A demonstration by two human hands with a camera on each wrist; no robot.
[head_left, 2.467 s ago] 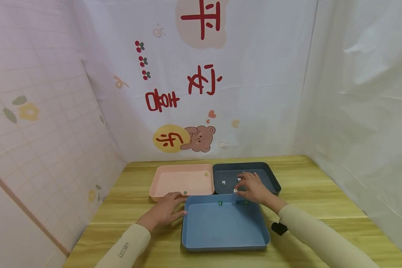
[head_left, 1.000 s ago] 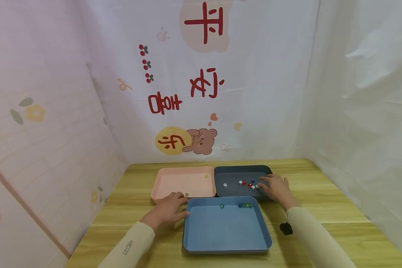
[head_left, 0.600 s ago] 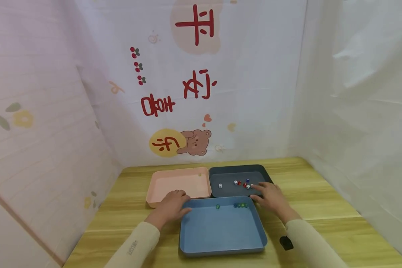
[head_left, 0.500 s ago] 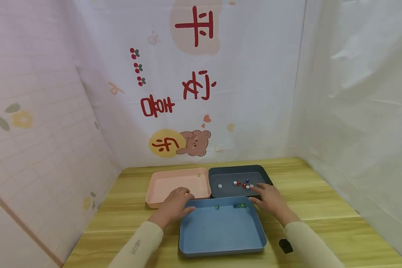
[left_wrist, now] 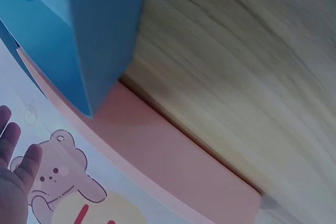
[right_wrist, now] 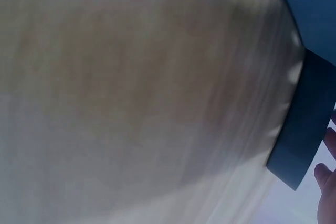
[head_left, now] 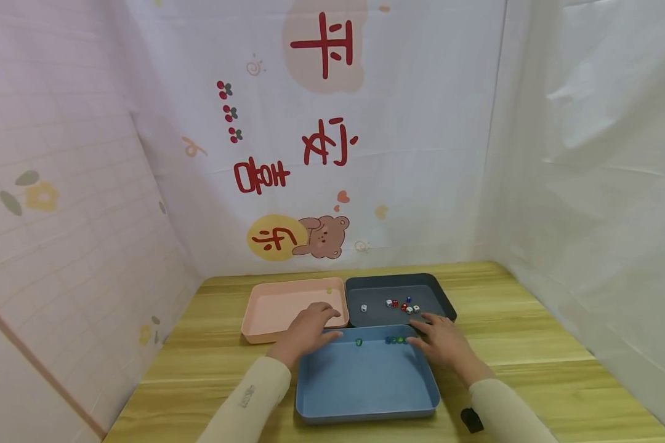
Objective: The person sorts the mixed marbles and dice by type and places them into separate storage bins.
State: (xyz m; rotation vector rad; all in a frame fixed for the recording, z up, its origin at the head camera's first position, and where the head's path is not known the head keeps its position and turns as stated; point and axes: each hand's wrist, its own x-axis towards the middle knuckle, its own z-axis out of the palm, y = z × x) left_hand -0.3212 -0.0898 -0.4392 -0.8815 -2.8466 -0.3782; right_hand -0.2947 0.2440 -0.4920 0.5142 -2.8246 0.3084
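Note:
My left hand (head_left: 309, 332) reaches over the far left corner of the blue tray (head_left: 366, 413), fingers extended and holding nothing. Its fingertips overlap the near right part of the pink tray (head_left: 279, 338); in the left wrist view the fingers (left_wrist: 26, 169) are spread. Loosely stretched, my right hand (head_left: 443, 342) is over the blue tray's far right corner, fingertips by the near rim of the dark tray (head_left: 451, 311). White, red and blue dice lie in the dark tray, one white die (head_left: 364, 308) apart from the others. Several green and blue beads (head_left: 394, 340) lie along the blue tray's far side, with a green bead (head_left: 359, 342) farther left.
A yellowish bead (head_left: 329, 290) sits in the pink tray's far right corner. The pink and dark trays stand side by side behind the blue one on a wood-grain table (head_left: 532, 344). A small black object (head_left: 471, 420) lies beside the right sleeve. Printed white cloth (head_left: 421, 154) encloses the back and sides.
The right hand has let go of a white die, which now lies in the dark tray, and has drawn back toward the blue tray. My left hand has moved right from the blue tray's left edge.

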